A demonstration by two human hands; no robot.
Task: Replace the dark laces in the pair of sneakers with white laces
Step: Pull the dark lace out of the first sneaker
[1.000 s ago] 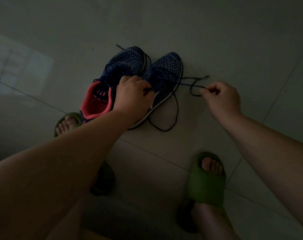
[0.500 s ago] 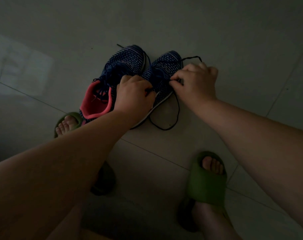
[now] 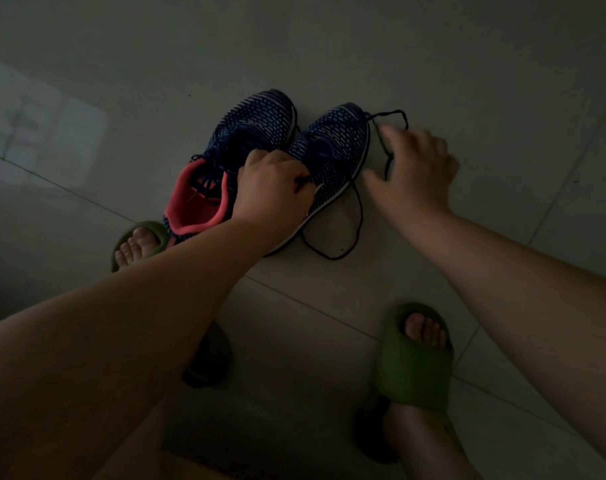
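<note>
Dim grey floor tiles fill the scene, and you crouch over them in green slides, both forearms reaching down to a pair of navy knit sneakers set side by side, toes pointing away from you. Judged from how things lie, the job is at its first stage: the right-hand sneaker is part-unthreaded, while the left-hand sneaker, with its coral lining showing, looks fully laced in dark cord. No white laces appear anywhere in view, so every rethreading step is ahead of you.

Your left hand curls over the tongue area of the right-hand sneaker and pinches a short bit of dark lace at the eyelets. Your right hand, blurred, hovers just beside that shoe with fingers spread and loose; the lace passes under it, and whether it touches the cord cannot be told. A long slack loop trails on the floor toward you, and another end curls past the toe.
</note>
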